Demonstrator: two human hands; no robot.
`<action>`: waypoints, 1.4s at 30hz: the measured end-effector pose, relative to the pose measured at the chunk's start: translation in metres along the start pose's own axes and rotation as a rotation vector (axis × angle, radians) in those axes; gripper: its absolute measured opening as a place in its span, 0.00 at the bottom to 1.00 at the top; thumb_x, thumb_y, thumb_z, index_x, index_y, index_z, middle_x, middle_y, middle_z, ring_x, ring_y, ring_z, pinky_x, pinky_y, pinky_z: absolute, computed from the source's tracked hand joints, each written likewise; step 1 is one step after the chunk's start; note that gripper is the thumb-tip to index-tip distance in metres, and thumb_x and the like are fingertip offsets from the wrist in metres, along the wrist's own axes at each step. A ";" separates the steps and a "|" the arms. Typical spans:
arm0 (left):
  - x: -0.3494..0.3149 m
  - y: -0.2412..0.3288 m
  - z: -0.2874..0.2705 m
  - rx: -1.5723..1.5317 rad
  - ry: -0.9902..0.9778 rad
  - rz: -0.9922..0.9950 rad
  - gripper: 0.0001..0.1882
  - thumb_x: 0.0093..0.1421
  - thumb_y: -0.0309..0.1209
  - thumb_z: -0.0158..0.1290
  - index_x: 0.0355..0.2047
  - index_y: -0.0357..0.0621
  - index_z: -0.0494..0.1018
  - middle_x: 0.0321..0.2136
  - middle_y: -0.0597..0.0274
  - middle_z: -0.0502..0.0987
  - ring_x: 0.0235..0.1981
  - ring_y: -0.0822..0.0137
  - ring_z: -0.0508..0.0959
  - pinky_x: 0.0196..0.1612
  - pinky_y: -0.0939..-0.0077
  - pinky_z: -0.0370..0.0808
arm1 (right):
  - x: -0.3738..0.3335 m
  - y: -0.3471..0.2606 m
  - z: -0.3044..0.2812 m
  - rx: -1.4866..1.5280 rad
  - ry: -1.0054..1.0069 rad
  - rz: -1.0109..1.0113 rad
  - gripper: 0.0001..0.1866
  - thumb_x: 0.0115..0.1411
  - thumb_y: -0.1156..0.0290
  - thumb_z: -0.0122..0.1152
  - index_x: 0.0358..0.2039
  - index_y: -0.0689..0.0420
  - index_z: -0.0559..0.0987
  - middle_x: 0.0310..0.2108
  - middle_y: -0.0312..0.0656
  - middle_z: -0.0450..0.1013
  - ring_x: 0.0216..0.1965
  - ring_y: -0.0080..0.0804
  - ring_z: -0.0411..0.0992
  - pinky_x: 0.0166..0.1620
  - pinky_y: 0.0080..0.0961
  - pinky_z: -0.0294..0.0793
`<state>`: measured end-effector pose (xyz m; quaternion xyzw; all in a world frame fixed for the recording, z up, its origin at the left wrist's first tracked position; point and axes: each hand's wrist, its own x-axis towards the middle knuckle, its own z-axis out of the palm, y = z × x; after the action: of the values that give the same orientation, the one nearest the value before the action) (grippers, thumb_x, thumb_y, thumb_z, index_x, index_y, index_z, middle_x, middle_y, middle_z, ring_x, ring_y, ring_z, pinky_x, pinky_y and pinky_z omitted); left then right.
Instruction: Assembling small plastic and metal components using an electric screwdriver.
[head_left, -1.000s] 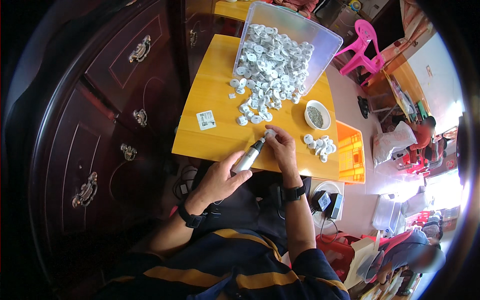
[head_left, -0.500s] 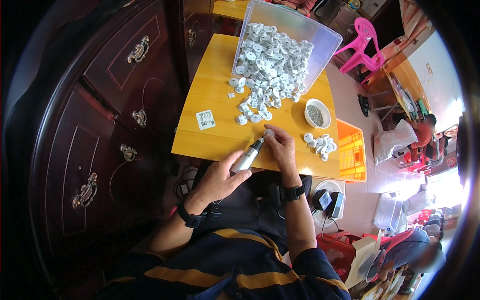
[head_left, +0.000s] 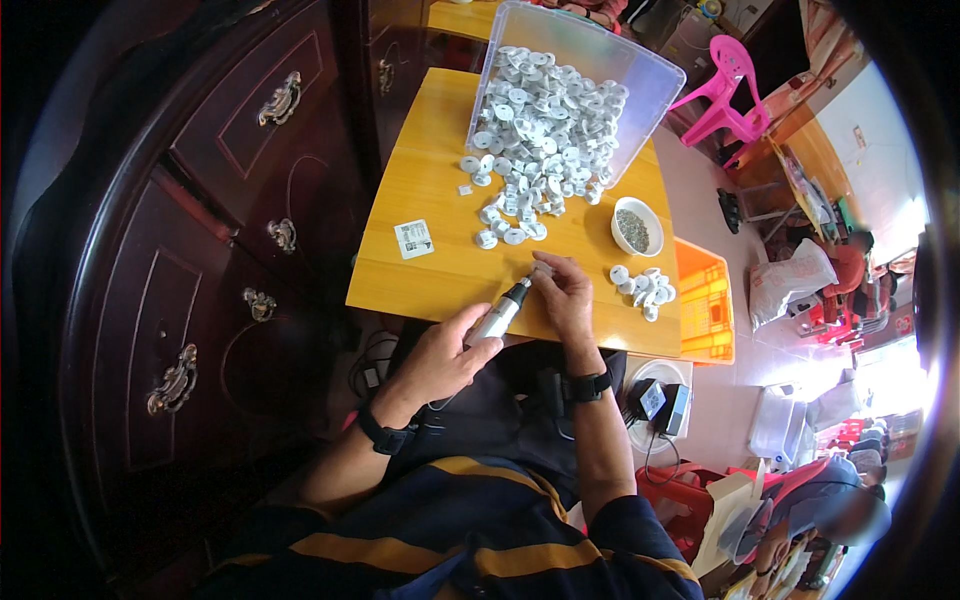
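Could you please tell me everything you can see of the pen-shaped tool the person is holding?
The pen-shaped tool is a slim, silvery-grey cylinder, apparently metal, with a narrower tip. It lies tilted, its tip pointing up and to the right, over the near edge of the yellow wooden table. The left hand grips its rear end, while the right hand meets its tip, fingers closed there on something too small to make out.

**Packages and labels in view**

Small square label card [head_left: 413,239], white with dark print, lay flat on the yellow table [head_left: 420,180], left of the white parts. White printed sack [head_left: 788,283] sat on the floor, right of the orange crate [head_left: 706,300].
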<state>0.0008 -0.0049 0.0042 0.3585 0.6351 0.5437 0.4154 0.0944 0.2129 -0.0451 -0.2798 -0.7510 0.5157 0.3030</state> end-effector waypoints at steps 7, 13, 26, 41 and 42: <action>0.000 0.004 0.002 -0.026 0.019 -0.001 0.27 0.64 0.37 0.53 0.58 0.33 0.64 0.23 0.57 0.76 0.17 0.71 0.75 0.24 0.74 0.74 | -0.001 0.006 -0.001 0.035 0.019 -0.053 0.16 0.53 0.79 0.67 0.44 0.54 0.84 0.27 0.35 0.67 0.29 0.24 0.66 0.36 0.21 0.69; 0.002 0.000 0.003 -0.032 0.016 -0.002 0.27 0.64 0.37 0.52 0.59 0.34 0.64 0.23 0.58 0.76 0.17 0.71 0.75 0.23 0.75 0.73 | -0.002 0.001 -0.003 -0.060 0.019 -0.077 0.16 0.52 0.78 0.67 0.43 0.54 0.84 0.26 0.38 0.70 0.28 0.26 0.69 0.36 0.23 0.71; 0.001 0.012 0.001 -0.240 -0.110 -0.096 0.25 0.65 0.31 0.52 0.61 0.35 0.62 0.30 0.65 0.74 0.24 0.79 0.73 0.23 0.84 0.73 | -0.005 0.006 -0.007 0.091 0.019 0.052 0.13 0.56 0.76 0.67 0.43 0.56 0.84 0.31 0.36 0.76 0.30 0.20 0.73 0.37 0.19 0.75; 0.001 0.004 0.003 -0.133 -0.050 -0.033 0.30 0.64 0.39 0.56 0.60 0.34 0.63 0.27 0.63 0.76 0.21 0.77 0.74 0.23 0.82 0.73 | -0.010 -0.010 -0.078 -0.766 0.274 -0.238 0.06 0.52 0.72 0.66 0.32 0.52 0.84 0.36 0.43 0.72 0.34 0.44 0.75 0.38 0.39 0.75; 0.002 0.003 0.002 -0.126 -0.054 -0.029 0.30 0.64 0.40 0.56 0.60 0.34 0.63 0.27 0.63 0.76 0.20 0.77 0.74 0.23 0.82 0.73 | -0.010 -0.007 -0.083 -0.759 0.282 -0.189 0.06 0.52 0.71 0.66 0.32 0.50 0.84 0.36 0.42 0.73 0.36 0.45 0.75 0.39 0.41 0.75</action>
<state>0.0023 -0.0022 0.0066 0.3369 0.5935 0.5665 0.4619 0.1621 0.2540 -0.0163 -0.3694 -0.8613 0.1288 0.3243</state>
